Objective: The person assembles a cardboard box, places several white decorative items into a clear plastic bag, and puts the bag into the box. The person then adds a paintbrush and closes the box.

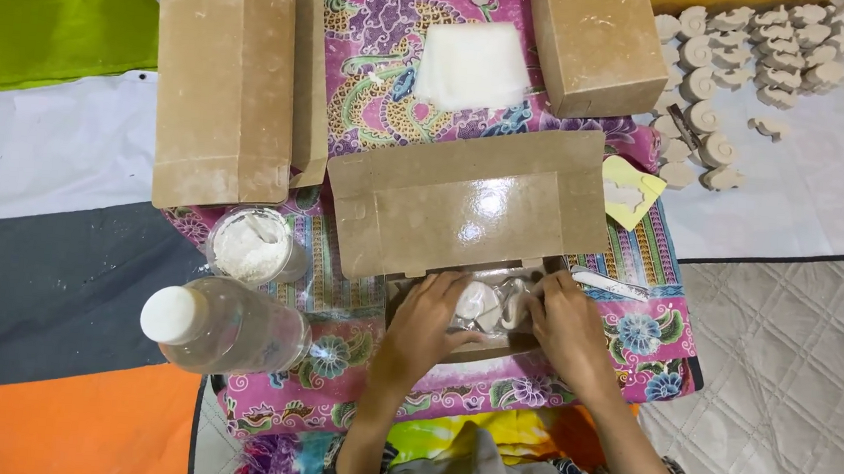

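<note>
An open brown cardboard box lies in front of me with its lid flipped back. Both hands reach into its tray. My left hand and my right hand press on white moulded pieces wrapped in clear plastic inside the box. The fingers of both hands curl around that bundle from either side. Most of the tray is hidden by my hands.
Two shut brown boxes lie farther back on a pink patterned cloth. A stack of clear plastic sheets, a tub of white powder, a clear bottle and many white shell-shaped pieces surround them.
</note>
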